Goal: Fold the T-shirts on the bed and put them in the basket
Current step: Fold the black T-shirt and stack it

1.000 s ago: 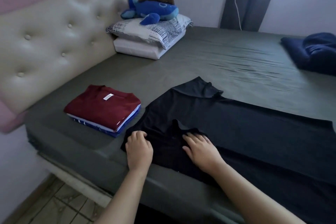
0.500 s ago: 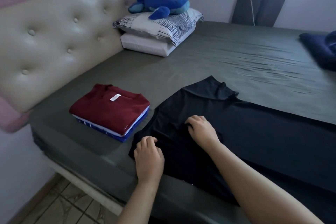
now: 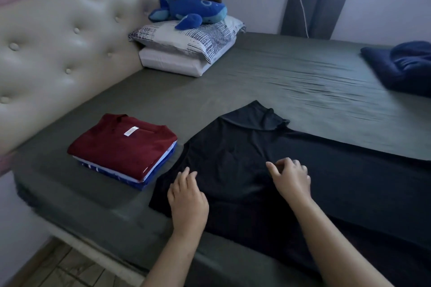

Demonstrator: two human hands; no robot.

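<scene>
A black T-shirt (image 3: pixel 245 151) lies spread on the grey bed sheet (image 3: pixel 291 81), one sleeve pointing toward the far side. My left hand (image 3: pixel 187 196) rests on the shirt's near left part with relaxed fingers. My right hand (image 3: pixel 290 177) sits on the middle of the shirt, fingers curled down and pinching the fabric. To the left stands a stack of folded T-shirts (image 3: pixel 123 147) with a maroon one on top. No basket is in view.
Two pillows (image 3: pixel 186 49) with a blue plush whale (image 3: pixel 189 10) lie by the padded headboard (image 3: pixel 58 37). A dark blue bundle of cloth (image 3: pixel 403 67) sits at the far right. The bed's near edge drops to a tiled floor (image 3: pixel 58 270).
My right hand went from lying flat near the collar to curled fingers, then slid right along the shirt. My left hand stayed on the shirt's near left part.
</scene>
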